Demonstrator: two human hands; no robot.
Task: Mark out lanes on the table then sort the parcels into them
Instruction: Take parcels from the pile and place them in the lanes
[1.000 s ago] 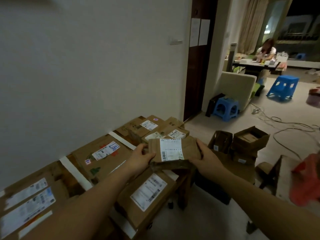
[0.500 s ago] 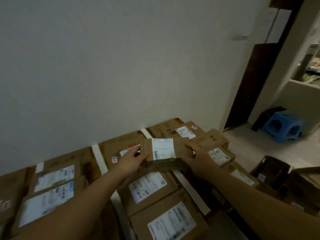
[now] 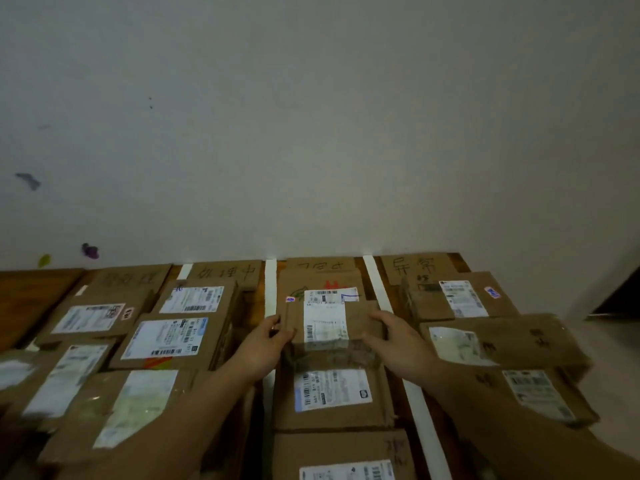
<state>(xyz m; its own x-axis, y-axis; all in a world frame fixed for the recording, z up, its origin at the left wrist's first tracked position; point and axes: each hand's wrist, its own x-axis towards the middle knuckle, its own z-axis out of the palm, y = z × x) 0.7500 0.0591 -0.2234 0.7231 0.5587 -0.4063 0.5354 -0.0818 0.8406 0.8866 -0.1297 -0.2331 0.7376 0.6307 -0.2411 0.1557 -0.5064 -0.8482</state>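
A small brown cardboard parcel (image 3: 360, 323) with a white label sits between my two hands, over the third lane from the left. My left hand (image 3: 265, 344) grips its left edge and my right hand (image 3: 398, 341) grips its right edge. It lies on top of other labelled parcels in that lane, one behind it (image 3: 322, 282) and one in front (image 3: 332, 396). White tape strips (image 3: 270, 289) (image 3: 375, 285) mark the lanes on the wooden table (image 3: 31, 292). Cardboard signs with handwriting (image 3: 320, 265) stand at the head of each lane by the wall.
Several labelled parcels fill the left lanes (image 3: 169, 337) and the right lane (image 3: 460, 299). A long box (image 3: 512, 337) lies across the right lane. The white wall (image 3: 311, 133) rises directly behind the table. A dark doorway (image 3: 620, 296) shows at the far right.
My view has turned left from the room to face the table and wall. Both hands carried the small parcel over the third lane and lowered it onto the boxes there.
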